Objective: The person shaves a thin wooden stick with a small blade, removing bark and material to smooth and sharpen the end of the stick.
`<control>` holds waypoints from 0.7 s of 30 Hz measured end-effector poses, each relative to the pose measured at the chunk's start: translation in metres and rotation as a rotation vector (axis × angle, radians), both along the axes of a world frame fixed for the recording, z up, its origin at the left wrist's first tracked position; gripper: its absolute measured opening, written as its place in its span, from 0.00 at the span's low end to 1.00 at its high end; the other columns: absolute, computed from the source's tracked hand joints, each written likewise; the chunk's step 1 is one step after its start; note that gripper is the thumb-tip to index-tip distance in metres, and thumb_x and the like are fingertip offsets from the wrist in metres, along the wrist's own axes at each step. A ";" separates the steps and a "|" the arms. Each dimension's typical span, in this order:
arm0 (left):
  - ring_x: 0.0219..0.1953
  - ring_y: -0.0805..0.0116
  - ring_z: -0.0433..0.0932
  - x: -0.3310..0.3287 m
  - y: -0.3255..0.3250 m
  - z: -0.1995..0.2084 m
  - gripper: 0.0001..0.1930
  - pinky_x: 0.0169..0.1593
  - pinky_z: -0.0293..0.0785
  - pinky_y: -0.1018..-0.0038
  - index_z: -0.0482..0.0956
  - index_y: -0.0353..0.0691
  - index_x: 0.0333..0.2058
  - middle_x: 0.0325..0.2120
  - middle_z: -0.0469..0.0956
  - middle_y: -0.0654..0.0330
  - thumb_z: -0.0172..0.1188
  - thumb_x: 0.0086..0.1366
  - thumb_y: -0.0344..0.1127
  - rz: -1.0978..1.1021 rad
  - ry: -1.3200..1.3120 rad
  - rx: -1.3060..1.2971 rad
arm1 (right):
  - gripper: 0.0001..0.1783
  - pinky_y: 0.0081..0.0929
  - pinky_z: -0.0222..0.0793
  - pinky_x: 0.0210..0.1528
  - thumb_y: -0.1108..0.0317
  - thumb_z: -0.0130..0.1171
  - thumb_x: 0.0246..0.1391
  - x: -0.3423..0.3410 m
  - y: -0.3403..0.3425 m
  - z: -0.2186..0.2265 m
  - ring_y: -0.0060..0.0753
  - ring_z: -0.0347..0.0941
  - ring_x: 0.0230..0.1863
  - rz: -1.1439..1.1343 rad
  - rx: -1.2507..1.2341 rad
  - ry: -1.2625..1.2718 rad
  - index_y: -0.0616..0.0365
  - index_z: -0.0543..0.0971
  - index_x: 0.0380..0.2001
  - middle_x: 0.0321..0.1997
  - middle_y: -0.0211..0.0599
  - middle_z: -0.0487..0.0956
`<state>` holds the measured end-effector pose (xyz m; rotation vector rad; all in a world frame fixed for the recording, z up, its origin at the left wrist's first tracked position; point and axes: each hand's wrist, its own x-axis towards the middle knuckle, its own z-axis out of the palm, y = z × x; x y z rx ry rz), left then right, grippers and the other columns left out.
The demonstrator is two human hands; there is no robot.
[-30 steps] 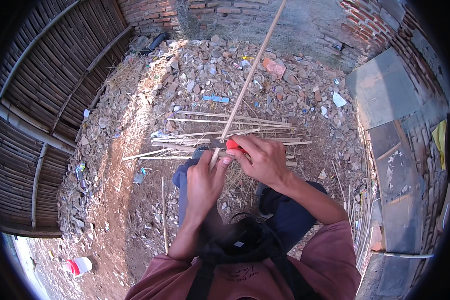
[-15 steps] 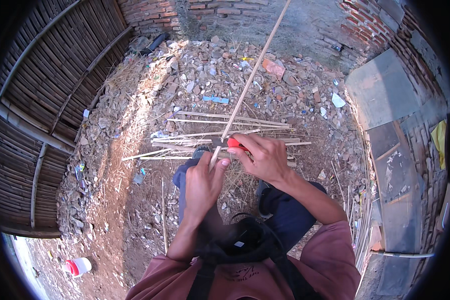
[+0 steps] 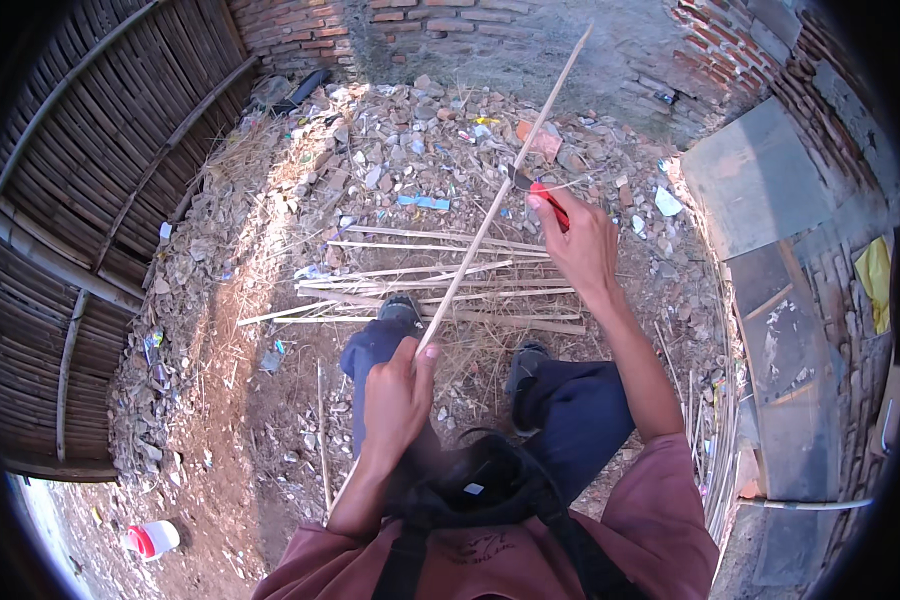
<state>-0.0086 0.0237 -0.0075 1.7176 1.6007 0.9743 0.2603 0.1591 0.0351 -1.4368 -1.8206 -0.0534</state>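
A long pale wooden strip, bamboo by its look (image 3: 478, 238), slants up and away from my lap toward the far wall. My left hand (image 3: 398, 393) is closed round its lower part. Farther up, my right hand (image 3: 578, 240) grips the red handle of a knife (image 3: 550, 203). The dark blade lies against the strip's right side, and a thin curled shaving shows beside it. Below the strip, several similar strips (image 3: 440, 240) lie crosswise on the ground just beyond my feet.
Rubble and litter (image 3: 390, 150) cover the ground up to a brick wall (image 3: 450, 22). A bamboo slat wall (image 3: 80, 150) stands at left, grey panels (image 3: 755, 180) lean at right. A red-and-white container (image 3: 153, 539) rests at lower left.
My right hand has slid the knife up and away along the strip, from near my left hand to its upper half. The strip sits lower, its far tip now in view.
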 end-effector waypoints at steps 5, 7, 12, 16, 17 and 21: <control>0.27 0.31 0.80 -0.011 -0.015 -0.001 0.19 0.32 0.72 0.45 0.78 0.35 0.35 0.21 0.79 0.42 0.57 0.81 0.45 0.026 0.085 -0.101 | 0.17 0.43 0.74 0.31 0.49 0.63 0.71 0.005 0.006 -0.016 0.46 0.83 0.26 0.007 -0.127 -0.025 0.50 0.87 0.48 0.26 0.39 0.85; 0.17 0.44 0.69 -0.018 -0.018 -0.013 0.22 0.26 0.63 0.54 0.75 0.34 0.31 0.15 0.69 0.46 0.56 0.82 0.45 0.065 0.087 0.002 | 0.17 0.42 0.74 0.30 0.51 0.64 0.70 0.004 0.005 -0.020 0.46 0.83 0.26 0.060 -0.105 0.009 0.51 0.87 0.48 0.26 0.40 0.85; 0.16 0.45 0.69 -0.022 -0.021 -0.019 0.22 0.26 0.62 0.54 0.74 0.34 0.29 0.15 0.68 0.46 0.55 0.83 0.44 0.032 0.057 0.004 | 0.15 0.40 0.73 0.30 0.54 0.65 0.70 0.002 0.009 -0.023 0.45 0.82 0.25 0.160 -0.024 0.049 0.53 0.87 0.48 0.27 0.42 0.85; 0.28 0.28 0.79 -0.025 -0.022 -0.015 0.19 0.30 0.70 0.45 0.77 0.35 0.34 0.21 0.78 0.38 0.56 0.81 0.46 0.019 0.125 -0.104 | 0.16 0.38 0.72 0.29 0.54 0.65 0.71 0.002 0.008 -0.025 0.43 0.82 0.26 0.213 -0.036 0.072 0.54 0.87 0.47 0.28 0.43 0.86; 0.28 0.28 0.79 -0.025 -0.023 -0.016 0.19 0.30 0.70 0.45 0.77 0.35 0.34 0.21 0.78 0.38 0.56 0.81 0.46 0.020 0.125 -0.104 | 0.16 0.38 0.72 0.29 0.53 0.65 0.71 0.003 0.009 -0.026 0.42 0.82 0.26 0.228 -0.012 0.076 0.55 0.87 0.47 0.29 0.43 0.86; 0.28 0.28 0.80 -0.026 -0.026 -0.020 0.19 0.30 0.72 0.44 0.76 0.36 0.34 0.20 0.78 0.37 0.56 0.81 0.46 0.040 0.181 -0.063 | 0.17 0.37 0.74 0.30 0.53 0.65 0.70 0.003 0.007 -0.023 0.41 0.84 0.27 0.200 -0.063 0.060 0.55 0.88 0.47 0.30 0.41 0.87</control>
